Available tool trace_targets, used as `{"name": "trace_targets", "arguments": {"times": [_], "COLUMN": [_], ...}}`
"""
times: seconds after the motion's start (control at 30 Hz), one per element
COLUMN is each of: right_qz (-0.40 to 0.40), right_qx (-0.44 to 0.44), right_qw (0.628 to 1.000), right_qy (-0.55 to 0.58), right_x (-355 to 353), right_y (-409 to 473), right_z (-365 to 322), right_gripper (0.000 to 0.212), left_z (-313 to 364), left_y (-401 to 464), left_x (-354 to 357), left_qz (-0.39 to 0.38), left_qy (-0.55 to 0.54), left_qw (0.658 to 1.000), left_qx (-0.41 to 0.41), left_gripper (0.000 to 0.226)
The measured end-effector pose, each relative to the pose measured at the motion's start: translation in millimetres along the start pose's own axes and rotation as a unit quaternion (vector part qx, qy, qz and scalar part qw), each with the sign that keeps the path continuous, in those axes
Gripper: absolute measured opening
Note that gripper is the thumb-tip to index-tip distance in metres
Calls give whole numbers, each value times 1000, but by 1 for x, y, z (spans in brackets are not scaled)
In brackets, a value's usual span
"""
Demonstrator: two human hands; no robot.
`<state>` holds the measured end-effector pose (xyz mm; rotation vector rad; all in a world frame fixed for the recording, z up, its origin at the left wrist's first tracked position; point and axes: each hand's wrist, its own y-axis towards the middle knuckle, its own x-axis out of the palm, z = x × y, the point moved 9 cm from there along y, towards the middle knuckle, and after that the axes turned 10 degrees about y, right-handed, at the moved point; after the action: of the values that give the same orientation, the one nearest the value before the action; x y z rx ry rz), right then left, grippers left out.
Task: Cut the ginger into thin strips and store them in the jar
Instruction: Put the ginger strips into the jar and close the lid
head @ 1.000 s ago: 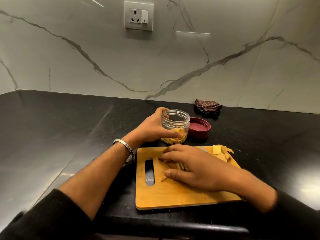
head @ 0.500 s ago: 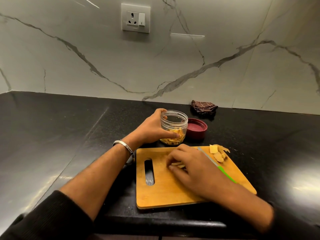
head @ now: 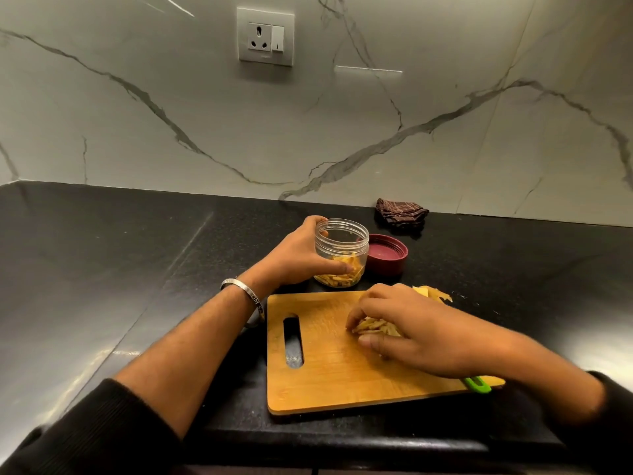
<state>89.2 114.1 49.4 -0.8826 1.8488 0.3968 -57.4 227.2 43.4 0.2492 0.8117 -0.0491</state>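
A clear plastic jar (head: 342, 248) with ginger strips in its bottom stands on the black counter just behind the wooden cutting board (head: 325, 375). My left hand (head: 301, 255) grips the jar's left side. My right hand (head: 407, 334) is over the middle of the board, fingers curled round a bunch of ginger strips (head: 371, 326). Larger ginger pieces (head: 431, 292) lie at the board's far right edge, partly hidden by my right hand. A knife with a green handle (head: 478, 385) lies on the board, mostly hidden under my right wrist.
The jar's maroon lid (head: 388, 253) lies upside down right of the jar. A folded dark cloth (head: 400, 214) sits by the marble wall. A wall socket (head: 266, 36) is high on the wall. The counter's front edge runs just below the board.
My right hand has gathered the strips on the board and closed its fingers round them. The left hand has stayed on the jar.
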Motion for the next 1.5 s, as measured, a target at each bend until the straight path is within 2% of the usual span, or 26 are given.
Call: {"name": "trace_targets", "arguments": {"times": [0.1,0.2,0.4,0.67,0.8,0.87,0.97,1.03,1.1,1.2,1.27,1.33,1.37,1.43,1.5], "right_qz": [-59,-74,-9,55,84,99,141,185,235,307,356,364,338,232,158], "right_qx": [53,77,57,69,84,102,110,105,96,60,21,-11,-7,36,64], "right_qw": [997,994,998,996,989,965,894,854,836,855,890,920,936,972,985], "right_qy": [-21,-1,24,-5,92,220,412,474,487,412,285,144,95,12,-33], "right_x": [1,5,-2,-9,-19,-25,-39,-55,-74,-103,-118,-122,-119,-101,-90], "right_y": [-4,-3,7,11,11,12,17,23,32,52,66,82,90,106,111], "right_z": [8,7,-1,-7,2,11,21,26,28,24,15,2,-1,0,0], "right_gripper": [49,45,24,24,19,18,16,16,14,13,13,15,16,21,29], "left_z": [-1,-1,0,1,1,2,3,3,1,1,2,3,3,3,1], "left_y": [1,1,0,0,0,-1,-2,-3,-2,-2,-1,-2,-2,-1,-1], "left_x": [0,1,1,1,1,1,-1,0,1,2,1,1,1,2,2], "left_qz": [-2,-2,-5,-7,-10,-9,-9,-17,-24,-20,-16,-15,-16,-20,-21], "left_qy": [2,3,3,2,2,2,-5,-12,-21,-18,-14,-17,-21,-25,-24], "left_qw": [1000,1000,1000,1000,1000,1000,1000,1000,999,1000,1000,1000,1000,999,999], "left_qx": [-1,-2,0,-1,-1,1,6,8,8,8,8,6,5,6,6], "left_gripper": [102,102,103,104,103,104,104,102,100,96,97,96,95,92,89]}}
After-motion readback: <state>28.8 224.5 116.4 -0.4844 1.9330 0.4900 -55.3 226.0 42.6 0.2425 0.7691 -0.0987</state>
